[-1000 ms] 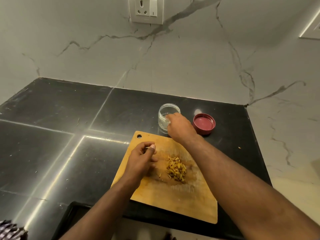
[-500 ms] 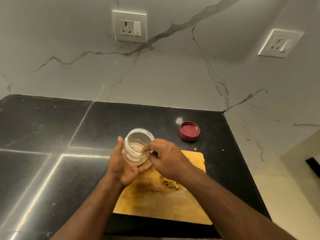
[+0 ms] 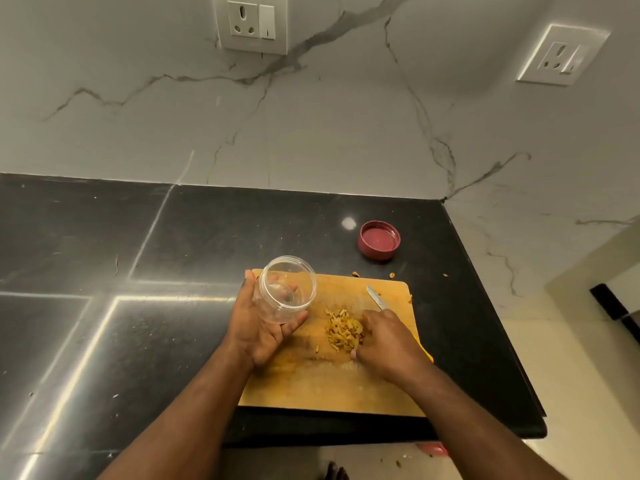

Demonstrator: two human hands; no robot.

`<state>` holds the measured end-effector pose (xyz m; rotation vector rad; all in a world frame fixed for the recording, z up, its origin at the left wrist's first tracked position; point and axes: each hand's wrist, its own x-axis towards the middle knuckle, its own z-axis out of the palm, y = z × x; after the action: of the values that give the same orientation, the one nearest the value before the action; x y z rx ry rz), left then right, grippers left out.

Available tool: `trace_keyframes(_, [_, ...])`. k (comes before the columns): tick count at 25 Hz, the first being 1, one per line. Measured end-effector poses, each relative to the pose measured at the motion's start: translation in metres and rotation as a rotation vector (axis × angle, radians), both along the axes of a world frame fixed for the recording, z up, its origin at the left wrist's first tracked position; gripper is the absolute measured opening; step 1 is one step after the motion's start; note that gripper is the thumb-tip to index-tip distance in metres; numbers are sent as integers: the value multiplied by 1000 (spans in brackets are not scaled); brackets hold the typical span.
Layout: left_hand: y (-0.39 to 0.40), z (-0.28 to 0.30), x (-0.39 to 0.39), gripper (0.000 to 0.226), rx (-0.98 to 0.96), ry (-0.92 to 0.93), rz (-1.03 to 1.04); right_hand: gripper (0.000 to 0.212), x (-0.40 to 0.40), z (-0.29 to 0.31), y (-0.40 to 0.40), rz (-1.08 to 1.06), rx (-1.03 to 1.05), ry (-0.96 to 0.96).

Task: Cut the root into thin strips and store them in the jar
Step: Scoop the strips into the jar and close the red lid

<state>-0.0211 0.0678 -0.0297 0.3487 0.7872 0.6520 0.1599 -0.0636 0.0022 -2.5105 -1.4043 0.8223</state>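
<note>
Two hands at the storing step: the left hand [image 3: 265, 329] cradles the tilted, seemingly empty jar [image 3: 285, 289] over the cutting board [image 3: 311, 382], while the right hand [image 3: 388, 344], fingers curled, touches the root strips [image 3: 343, 329] mid-board; next comes pinching strips and dropping them in.

Both forearms reach forward from the bottom edge, bare, converging slightly. The left hand [image 3: 263, 323] is turned palm up and inward, thumb on the far side and fingers curled beneath the jar [image 3: 285, 289], cradling it tilted with its mouth facing away and up. The right hand [image 3: 388, 344] lies palm down, just right of the left, knuckles up, its fingers bent downward at the strips [image 3: 343, 329]. Whether they pinch any cannot be seen. The two hands are near each other but apart.
</note>
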Motion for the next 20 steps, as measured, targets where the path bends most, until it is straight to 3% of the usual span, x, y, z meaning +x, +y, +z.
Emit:
trace_keyframes(5, [0,-2,0,74,23,6,-6,33,-15,0,15,42,34,-25])
trace_keyframes(10, [2,-6,-1,75,11,-5,6,48,-6,5,25,140,166,-7])
trace_keyframes(15, [2,-8,-1,76,18,-12,8,53,-29,-10,34,373,81,-141])
trace_keyframes(20, [2,-9,0,75,18,-9,16,47,-15,-11,20,418,117,-175])
